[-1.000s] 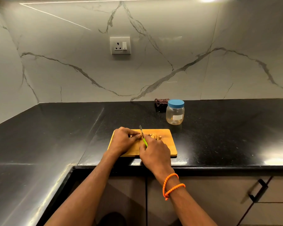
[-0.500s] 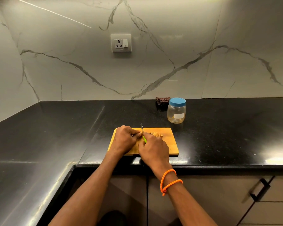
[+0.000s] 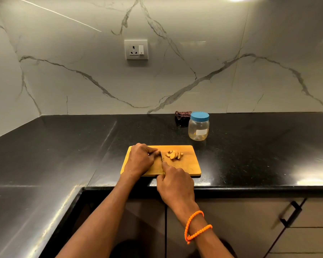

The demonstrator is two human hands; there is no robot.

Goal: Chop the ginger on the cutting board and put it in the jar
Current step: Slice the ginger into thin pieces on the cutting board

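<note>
A wooden cutting board [image 3: 188,164] lies near the front edge of the black counter. Several ginger slices [image 3: 174,154] sit in a small pile at its middle. My left hand [image 3: 141,158] is curled on the board's left part, fingers closed over the uncut ginger, which is mostly hidden. My right hand [image 3: 174,185] grips the knife [image 3: 161,156]; its blade stands down on the board right beside my left fingertips, and its handle is hidden in my fist. A clear plastic jar [image 3: 198,127] with a blue lid on stands behind the board to the right.
A dark folded cloth [image 3: 183,115] lies by the wall behind the jar. The black counter [image 3: 259,146] wraps around a corner to the left. A wall socket [image 3: 136,49] sits on the marble backsplash. Cabinet doors with a black handle [image 3: 291,214] are below.
My right hand has drawn back toward the counter edge and the knife has come down onto the board. The sliced pile, partly hidden before, now shows fully.
</note>
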